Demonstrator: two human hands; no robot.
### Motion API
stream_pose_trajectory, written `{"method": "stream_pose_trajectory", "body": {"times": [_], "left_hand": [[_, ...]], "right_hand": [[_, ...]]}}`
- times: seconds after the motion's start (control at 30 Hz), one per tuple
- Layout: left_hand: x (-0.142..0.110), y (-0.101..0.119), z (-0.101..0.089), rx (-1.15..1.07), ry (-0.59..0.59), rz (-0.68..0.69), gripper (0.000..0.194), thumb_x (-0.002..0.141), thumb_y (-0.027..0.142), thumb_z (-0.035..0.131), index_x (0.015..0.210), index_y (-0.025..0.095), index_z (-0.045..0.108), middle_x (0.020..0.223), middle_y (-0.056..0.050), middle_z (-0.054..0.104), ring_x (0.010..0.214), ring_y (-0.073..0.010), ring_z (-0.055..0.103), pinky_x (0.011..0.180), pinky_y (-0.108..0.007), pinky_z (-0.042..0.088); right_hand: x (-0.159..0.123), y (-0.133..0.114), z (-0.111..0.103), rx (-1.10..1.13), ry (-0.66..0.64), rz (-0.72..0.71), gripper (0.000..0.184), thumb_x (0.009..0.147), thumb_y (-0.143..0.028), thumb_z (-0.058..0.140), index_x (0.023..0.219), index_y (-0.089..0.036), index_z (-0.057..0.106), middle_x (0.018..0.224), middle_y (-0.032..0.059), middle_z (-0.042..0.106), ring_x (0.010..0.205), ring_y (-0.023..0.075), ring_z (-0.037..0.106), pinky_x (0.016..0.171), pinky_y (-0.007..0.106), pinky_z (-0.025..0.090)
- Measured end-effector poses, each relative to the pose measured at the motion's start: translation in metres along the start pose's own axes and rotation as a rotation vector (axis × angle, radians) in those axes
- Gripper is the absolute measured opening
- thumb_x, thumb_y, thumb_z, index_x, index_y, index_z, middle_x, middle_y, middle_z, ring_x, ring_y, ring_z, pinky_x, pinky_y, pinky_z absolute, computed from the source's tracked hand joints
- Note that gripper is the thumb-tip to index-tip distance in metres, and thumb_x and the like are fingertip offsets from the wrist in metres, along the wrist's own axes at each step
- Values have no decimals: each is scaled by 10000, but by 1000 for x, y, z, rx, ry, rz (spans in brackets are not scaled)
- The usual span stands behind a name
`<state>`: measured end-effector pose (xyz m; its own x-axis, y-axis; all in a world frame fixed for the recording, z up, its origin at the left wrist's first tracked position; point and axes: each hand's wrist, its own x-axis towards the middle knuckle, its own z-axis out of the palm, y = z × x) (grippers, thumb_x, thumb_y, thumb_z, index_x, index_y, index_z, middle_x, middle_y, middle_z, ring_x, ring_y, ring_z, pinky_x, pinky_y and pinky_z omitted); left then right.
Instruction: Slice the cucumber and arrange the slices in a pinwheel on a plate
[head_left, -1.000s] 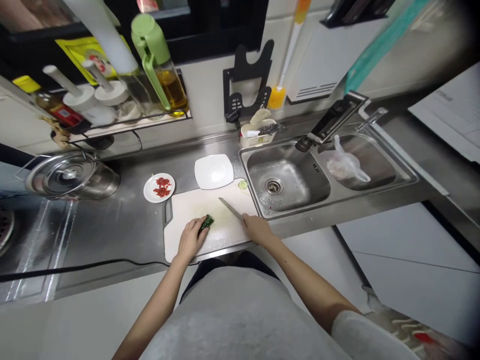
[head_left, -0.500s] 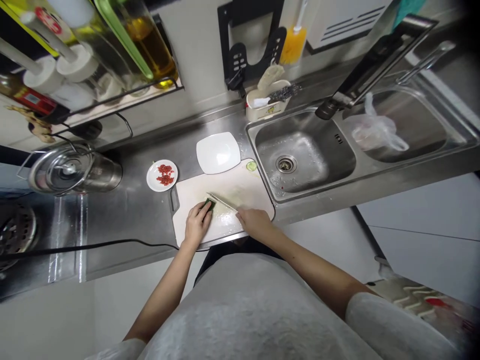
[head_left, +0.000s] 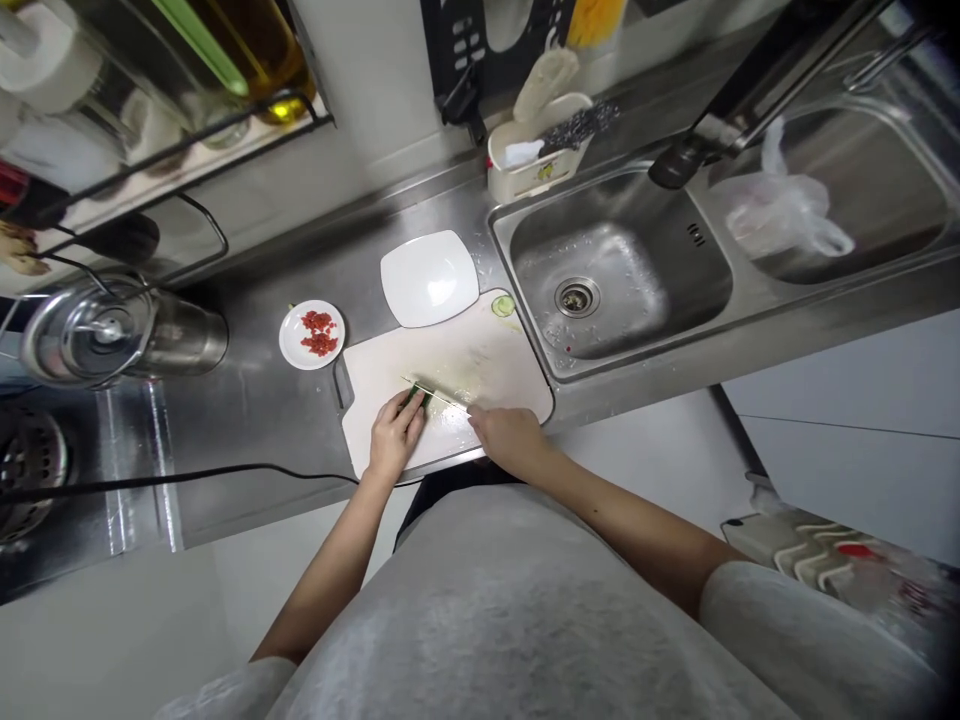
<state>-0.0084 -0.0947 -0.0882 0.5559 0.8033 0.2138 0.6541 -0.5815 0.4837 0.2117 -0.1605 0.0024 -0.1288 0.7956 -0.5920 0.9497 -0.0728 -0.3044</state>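
Note:
My left hand is closed over a short dark-green piece of cucumber, pressing it on the white cutting board. In my right hand is a knife, its handle hidden by the fingers. The thin blade lies across the cucumber piece, right by my left fingertips. Pale cut ends of cucumber rest at the board's far right corner. Wet marks spread over the middle of the board.
Behind the board stand an empty white square plate and a small plate of chopped red bits. To the right is a steel sink with a plastic bag in its second basin. A steel pot and a black cable are left.
The knife has swung left from beside the cucumber onto it, and my right hand has shifted slightly left. My left hand keeps its hold. The view has tilted down and closer.

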Motion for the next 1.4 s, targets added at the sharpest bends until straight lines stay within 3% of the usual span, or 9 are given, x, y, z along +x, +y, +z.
{"method": "stream_pose_trajectory", "body": {"times": [0.5, 1.23, 1.4], "left_hand": [[-1, -6, 0, -2, -26, 1, 321, 919, 303, 503, 1197, 222, 641, 1181, -108, 609, 1082, -200, 583, 955, -361, 497], [-1, -7, 3, 39, -3, 17, 314, 915, 310, 509, 1179, 225, 656, 1183, -103, 632, 1081, -206, 597, 951, -371, 503], [-1, -7, 2, 28, 6, 33, 313, 911, 289, 519, 1188, 224, 650, 1185, -102, 637, 1081, -203, 598, 952, -366, 498]], "right_hand": [[3, -5, 9, -51, 7, -6, 379, 934, -122, 308, 1274, -154, 472, 914, 158, 699, 869, 263, 682, 719, 323, 464], [14, -6, 0, 42, -36, -66, 322, 905, -86, 327, 1146, -120, 537, 904, 161, 700, 893, 254, 678, 748, 323, 482], [19, -6, -1, 87, -82, -45, 364, 914, -110, 294, 1173, -149, 548, 937, 166, 699, 928, 282, 667, 769, 371, 483]]}}
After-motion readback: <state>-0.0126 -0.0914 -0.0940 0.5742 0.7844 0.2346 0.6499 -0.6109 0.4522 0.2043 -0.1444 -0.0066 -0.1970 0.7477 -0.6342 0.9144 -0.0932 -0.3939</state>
